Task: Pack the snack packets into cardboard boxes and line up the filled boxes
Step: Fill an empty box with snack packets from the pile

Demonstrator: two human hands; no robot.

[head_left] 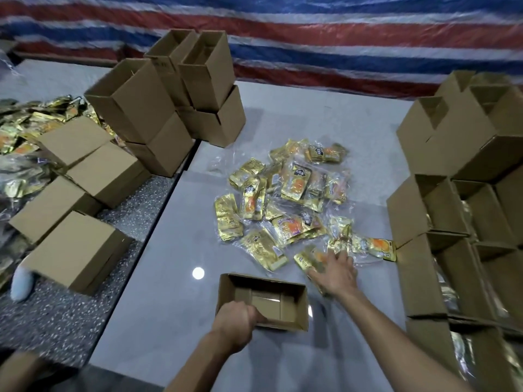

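1. Fingers of the left hand point(239, 316) curl over the near wall of a small open cardboard box point(294, 306) and grip it. The box stands upright on the grey counter point(169, 278), mouth up, close to the person.
2. The right hand point(336, 271) lies palm down, just right of the box, on the near edge of the snack pile. Its fingers are spread over a gold packet point(304, 260). Blur hides whether they pinch it, so I cannot tell the grip.
3. The loose pile of gold snack packets point(283, 199) lies on the counter beyond the box, several of them in clear wrap.
4. Rows of open boxes point(452, 210) stand along the right side, side by side and touching, with gold foil showing in several. More open boxes point(452, 142) are stacked behind them.
5. A stack of open boxes point(158, 108) rises at the far left of the counter. Nearer, a line of closed boxes point(76, 250) runs along a speckled surface point(70, 321).
6. A larger heap of gold packets point(17, 137) lies at the far left.
7. A red, white and blue striped tarp point(311, 29) hangs behind everything.
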